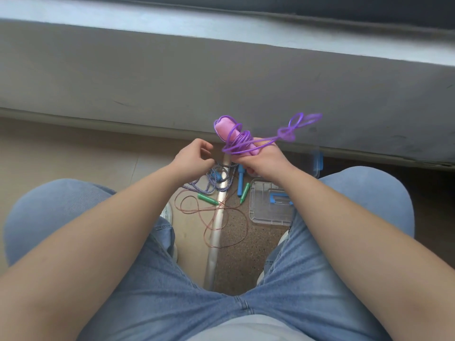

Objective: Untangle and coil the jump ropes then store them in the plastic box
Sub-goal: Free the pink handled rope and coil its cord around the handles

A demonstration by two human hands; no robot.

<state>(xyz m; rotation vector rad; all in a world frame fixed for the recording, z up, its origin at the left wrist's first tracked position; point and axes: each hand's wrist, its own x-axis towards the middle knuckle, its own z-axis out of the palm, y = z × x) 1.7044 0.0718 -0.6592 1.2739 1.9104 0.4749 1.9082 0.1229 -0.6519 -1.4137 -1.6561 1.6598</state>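
My right hand (267,159) grips the pink handles (225,130) of a purple jump rope (240,141), whose cord is wound round the handles, with loose loops (299,124) trailing to the right in the air. My left hand (194,155) hovers beside it with curled fingers and holds nothing that I can see. On the floor below lie a blue-and-white braided rope (211,184) with blue handles (240,180) and a thin pinkish rope (216,217) with green handles (208,199). The clear plastic box (267,212) sits on the floor by my right knee.
I sit with knees apart in blue jeans (246,303). A grey ledge (221,77) runs across in front. A metal floor strip (216,230) lies under the ropes. The box's blue latch piece (317,161) shows near the ledge.
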